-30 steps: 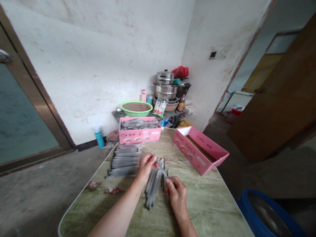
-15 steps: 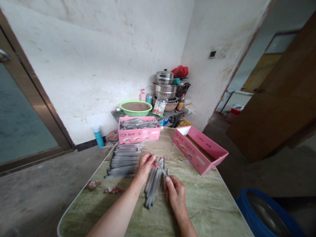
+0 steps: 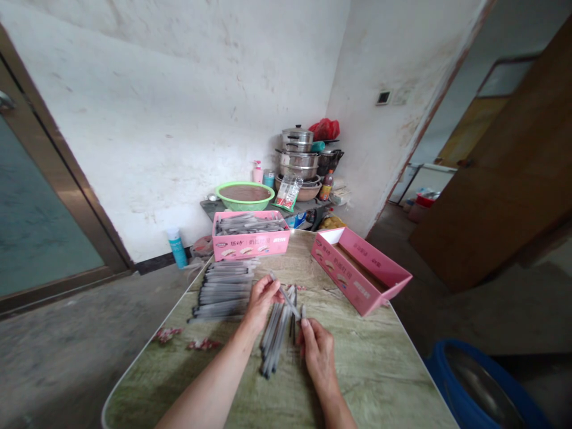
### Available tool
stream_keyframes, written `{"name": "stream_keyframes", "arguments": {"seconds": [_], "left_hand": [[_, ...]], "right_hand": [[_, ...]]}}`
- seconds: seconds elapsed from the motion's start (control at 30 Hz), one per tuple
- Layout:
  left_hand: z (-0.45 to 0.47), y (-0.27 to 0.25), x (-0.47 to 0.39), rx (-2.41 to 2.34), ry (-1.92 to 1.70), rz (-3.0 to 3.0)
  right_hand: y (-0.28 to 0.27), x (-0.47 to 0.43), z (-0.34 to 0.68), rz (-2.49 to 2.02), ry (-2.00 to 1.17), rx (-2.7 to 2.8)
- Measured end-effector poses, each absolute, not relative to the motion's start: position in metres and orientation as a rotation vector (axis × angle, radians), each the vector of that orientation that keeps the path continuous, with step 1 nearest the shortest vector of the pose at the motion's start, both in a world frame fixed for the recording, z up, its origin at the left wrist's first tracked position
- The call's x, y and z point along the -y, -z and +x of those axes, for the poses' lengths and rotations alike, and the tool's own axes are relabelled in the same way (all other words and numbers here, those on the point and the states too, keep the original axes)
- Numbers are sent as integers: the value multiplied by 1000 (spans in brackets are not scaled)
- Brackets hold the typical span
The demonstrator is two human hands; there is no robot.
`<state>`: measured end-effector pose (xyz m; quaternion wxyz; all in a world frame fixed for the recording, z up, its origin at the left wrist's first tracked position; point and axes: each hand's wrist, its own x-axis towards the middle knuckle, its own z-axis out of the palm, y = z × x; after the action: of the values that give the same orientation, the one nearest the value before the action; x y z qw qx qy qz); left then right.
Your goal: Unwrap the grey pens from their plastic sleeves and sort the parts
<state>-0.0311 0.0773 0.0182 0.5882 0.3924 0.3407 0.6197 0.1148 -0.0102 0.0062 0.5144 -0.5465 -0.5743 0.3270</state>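
My left hand (image 3: 263,298) pinches a slim, translucent grey pen-like tube (image 3: 288,301) that slants down toward my right hand. The thumb and fingers of my right hand (image 3: 318,348) are closed on a narrow grey piece (image 3: 303,311), whose tip shows above them; the rest is hidden. Below the hands lies a loose bundle of grey tubes with dark ends (image 3: 273,345). Beside it are a few thin black sticks (image 3: 292,329). A wide row of similar tubes (image 3: 227,292) rests left of my left hand.
A pink box full of tubes (image 3: 250,245) stands at the table's far edge. To the right is another pink box (image 3: 342,271), its brown bottom visible. Behind are a green basin (image 3: 270,199) and stacked pots (image 3: 298,161). A blue barrel (image 3: 440,363) stands right of the table (image 3: 370,369).
The lower end of the held tube, at my right fingertips before, now lies slightly left of them. The grey tip in my right hand shows more clearly. Both hands have barely moved.
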Motion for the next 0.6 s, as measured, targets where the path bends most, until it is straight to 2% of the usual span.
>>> {"name": "stream_keyframes", "arguments": {"seconds": [0.43,0.6], "left_hand": [[-30,-15,-77,-819,-1448,936],[-32,-17,-77,-812,-1473,919]], "right_hand": [[3,6,115,-1326,-707,1277],[-5,9,115,-1315,-724,1414]]}}
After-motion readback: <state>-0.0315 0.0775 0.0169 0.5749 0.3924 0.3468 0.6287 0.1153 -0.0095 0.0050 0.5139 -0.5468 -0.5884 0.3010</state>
